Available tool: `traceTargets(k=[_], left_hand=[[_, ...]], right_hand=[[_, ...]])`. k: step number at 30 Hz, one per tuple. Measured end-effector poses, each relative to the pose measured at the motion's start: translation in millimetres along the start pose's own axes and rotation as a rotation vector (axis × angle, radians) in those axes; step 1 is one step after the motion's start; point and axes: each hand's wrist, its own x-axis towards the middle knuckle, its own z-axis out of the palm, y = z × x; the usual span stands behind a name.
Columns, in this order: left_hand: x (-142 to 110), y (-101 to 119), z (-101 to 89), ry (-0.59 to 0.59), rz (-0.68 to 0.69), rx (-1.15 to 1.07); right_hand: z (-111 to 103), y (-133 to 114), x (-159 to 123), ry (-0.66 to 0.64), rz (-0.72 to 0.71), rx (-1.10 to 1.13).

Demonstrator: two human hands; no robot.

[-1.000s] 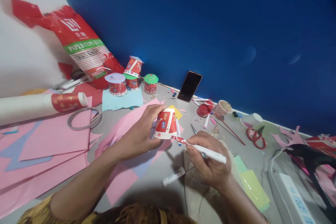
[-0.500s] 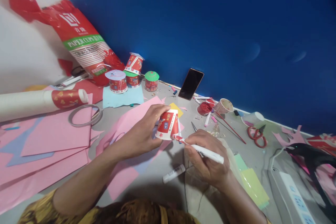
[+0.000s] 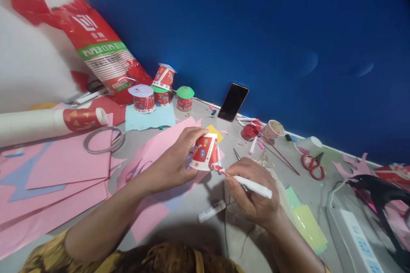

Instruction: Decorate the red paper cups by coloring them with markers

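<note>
one red paper cup (image 3: 204,152): the left hand (image 3: 176,158) is holding it above the table (image 3: 233,137), thumb and fingers clamping its side. one white marker (image 3: 254,187): the right hand (image 3: 256,200) is gripping it, thumb and fingers pressing on its barrel. one red-and-white strip (image 3: 218,169): extending from the right fingertips to the cup's lower edge. one white cylinder (image 3: 212,211): lying between the forearms. one phone (image 3: 233,102): leaning against the blue wall (image 3: 224,21).
</note>
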Motion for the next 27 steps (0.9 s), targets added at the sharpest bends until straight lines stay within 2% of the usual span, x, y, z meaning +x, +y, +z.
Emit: traceTargets(k=[14,19,27], left_hand=[[0.4,2.4,-0.3,0.0,-0.043,-0.013],[-0.6,2.7,-0.4,-0.01,-0.046,-0.032],[-1.1,3.0,0.3,-0.001,-0.05,-0.027]], right_hand=[[-0.5,0.2,-0.7,-0.029,0.021,0.013],[0.2,-1.2,0.7,-0.002,0.023,0.051],[-4.1,-2.2,2.6,-0.028,0.04,-0.016]])
